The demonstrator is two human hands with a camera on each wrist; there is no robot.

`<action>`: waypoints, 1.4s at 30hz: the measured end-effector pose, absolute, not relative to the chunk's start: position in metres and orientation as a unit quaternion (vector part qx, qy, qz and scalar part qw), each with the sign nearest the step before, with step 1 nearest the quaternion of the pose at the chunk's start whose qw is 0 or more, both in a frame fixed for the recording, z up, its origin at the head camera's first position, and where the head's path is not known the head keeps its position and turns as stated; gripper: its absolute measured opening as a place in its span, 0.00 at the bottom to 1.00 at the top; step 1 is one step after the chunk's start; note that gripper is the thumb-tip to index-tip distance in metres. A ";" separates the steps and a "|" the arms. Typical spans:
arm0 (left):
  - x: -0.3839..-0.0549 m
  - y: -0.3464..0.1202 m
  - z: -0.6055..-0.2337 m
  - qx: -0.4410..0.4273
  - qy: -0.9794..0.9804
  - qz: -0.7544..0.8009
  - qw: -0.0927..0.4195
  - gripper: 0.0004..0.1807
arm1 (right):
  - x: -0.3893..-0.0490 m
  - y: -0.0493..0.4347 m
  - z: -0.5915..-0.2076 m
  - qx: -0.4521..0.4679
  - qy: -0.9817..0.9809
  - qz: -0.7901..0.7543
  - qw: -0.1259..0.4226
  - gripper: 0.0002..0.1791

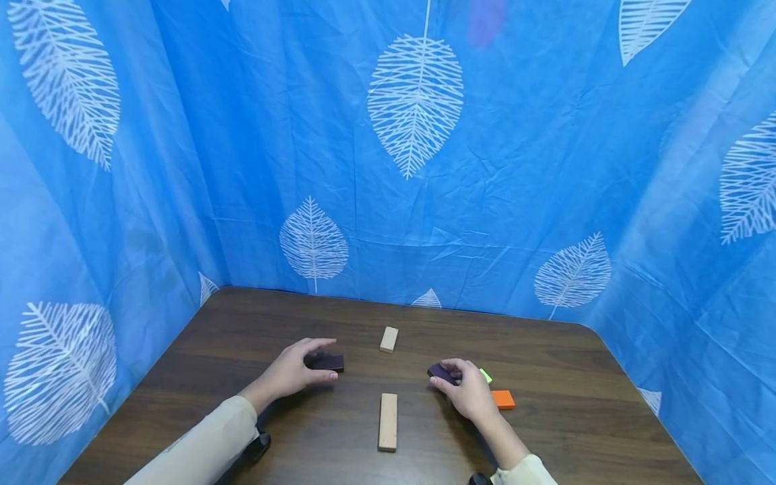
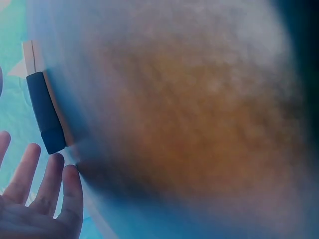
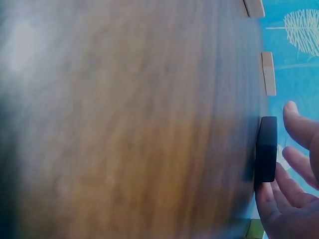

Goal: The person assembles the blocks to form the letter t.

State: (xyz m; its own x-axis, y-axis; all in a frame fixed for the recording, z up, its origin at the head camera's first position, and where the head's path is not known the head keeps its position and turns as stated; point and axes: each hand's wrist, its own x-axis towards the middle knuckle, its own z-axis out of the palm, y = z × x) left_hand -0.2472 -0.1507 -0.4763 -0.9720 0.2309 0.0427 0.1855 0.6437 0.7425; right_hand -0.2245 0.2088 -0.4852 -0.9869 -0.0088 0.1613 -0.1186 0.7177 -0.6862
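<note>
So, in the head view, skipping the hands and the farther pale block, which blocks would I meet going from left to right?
Left dark block → longer pale block → right dark block → green block, partly hidden → orange block.

We can read no text, label, brand, number or sign in any view: neither on the blue curtain [image 1: 497,168] filling the upper part of the head view nor on the blocks [image 1: 388,422] at its lower middle.
</note>
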 end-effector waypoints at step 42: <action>-0.258 -0.152 -0.478 0.098 0.921 0.374 0.041 0.20 | -0.230 0.211 -0.485 -0.076 -0.902 0.424 0.031 0.21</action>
State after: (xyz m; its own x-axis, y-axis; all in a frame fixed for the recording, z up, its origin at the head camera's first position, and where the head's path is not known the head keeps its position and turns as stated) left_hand -0.2578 -0.1521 -0.4780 -0.9775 0.2111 -0.0025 0.1497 0.7016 0.6967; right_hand -0.2297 0.2113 -0.4852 -0.9866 0.1629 -0.0082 0.1103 0.6292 -0.7694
